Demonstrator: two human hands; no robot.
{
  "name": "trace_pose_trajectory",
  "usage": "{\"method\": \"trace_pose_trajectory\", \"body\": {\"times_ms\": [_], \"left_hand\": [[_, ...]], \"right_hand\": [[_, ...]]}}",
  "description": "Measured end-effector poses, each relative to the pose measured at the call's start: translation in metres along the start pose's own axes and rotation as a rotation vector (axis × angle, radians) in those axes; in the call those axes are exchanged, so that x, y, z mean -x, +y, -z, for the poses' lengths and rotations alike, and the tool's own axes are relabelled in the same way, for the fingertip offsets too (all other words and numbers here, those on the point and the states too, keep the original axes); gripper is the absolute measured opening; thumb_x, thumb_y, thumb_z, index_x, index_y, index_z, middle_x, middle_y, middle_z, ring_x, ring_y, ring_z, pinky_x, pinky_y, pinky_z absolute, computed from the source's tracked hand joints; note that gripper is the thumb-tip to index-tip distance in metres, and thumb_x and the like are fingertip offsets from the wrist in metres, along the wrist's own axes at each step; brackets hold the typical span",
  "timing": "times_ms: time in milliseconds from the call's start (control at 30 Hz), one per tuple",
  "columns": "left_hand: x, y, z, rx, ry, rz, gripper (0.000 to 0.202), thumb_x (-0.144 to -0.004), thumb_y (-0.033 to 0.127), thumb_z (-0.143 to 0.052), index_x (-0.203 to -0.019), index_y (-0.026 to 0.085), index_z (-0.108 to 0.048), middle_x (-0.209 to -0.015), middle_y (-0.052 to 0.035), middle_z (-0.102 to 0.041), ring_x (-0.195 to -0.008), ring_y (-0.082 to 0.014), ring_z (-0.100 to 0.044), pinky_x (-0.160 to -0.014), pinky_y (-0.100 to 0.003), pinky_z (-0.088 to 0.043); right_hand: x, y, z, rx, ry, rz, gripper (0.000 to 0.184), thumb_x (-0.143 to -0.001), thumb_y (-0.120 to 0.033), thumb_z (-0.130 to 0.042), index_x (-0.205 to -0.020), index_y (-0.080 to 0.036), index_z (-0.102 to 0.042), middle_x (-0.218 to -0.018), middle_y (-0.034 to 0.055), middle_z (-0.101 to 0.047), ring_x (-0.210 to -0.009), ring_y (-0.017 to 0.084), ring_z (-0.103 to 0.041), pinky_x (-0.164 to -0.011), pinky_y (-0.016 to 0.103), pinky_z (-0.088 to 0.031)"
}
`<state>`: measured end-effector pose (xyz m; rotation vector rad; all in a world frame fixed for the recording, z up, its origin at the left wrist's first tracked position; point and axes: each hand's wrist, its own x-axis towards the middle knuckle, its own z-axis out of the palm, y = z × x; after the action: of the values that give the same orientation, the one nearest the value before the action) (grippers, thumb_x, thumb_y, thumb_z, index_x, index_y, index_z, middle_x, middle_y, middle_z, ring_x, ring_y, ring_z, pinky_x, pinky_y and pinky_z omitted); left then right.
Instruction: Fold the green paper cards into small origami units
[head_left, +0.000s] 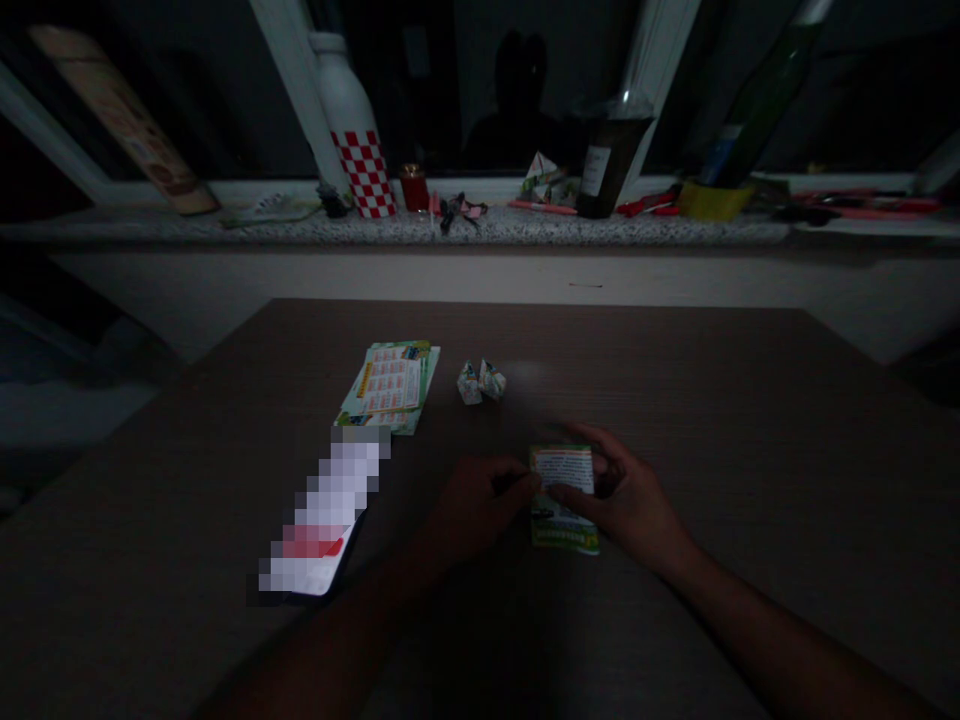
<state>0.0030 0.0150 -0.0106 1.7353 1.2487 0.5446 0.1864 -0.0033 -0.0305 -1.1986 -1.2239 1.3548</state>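
Note:
Both of my hands rest on a dark wooden table [712,400] around a small green and white printed paper [564,500]. My left hand [480,510] pinches the paper's left edge with closed fingers. My right hand [626,495] curls over its right side and presses it against the table. Two small folded paper pieces [481,381] lie just beyond the hands. A stack of printed leaflets [390,385] lies farther left.
A phone with a lit screen [322,520] lies left of my left hand. The stone windowsill [225,232] behind the table carries a red and white checked bottle [354,130], a dark wine bottle [611,150], a green bottle [757,100], a small red can [413,187] and pens.

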Motion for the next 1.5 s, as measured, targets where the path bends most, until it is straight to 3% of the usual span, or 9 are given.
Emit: {"method": "trace_pose_trajectory", "body": {"times_ms": [1500], "left_hand": [[0.0013,-0.0005,0.0001,0.023,-0.003,-0.008,0.031,-0.087,0.038,-0.05,-0.085,0.014,-0.069,-0.072,-0.001,-0.065,-0.065,-0.0129,-0.056,-0.058,-0.021,-0.039]], "right_hand": [[0.0002,0.0003,0.0002,-0.062,-0.029,-0.013,0.066,-0.068,-0.022,-0.076,-0.125,-0.022,-0.045,-0.087,0.0025,-0.075,-0.072,0.017,-0.07,-0.067,0.029,-0.056]]}}
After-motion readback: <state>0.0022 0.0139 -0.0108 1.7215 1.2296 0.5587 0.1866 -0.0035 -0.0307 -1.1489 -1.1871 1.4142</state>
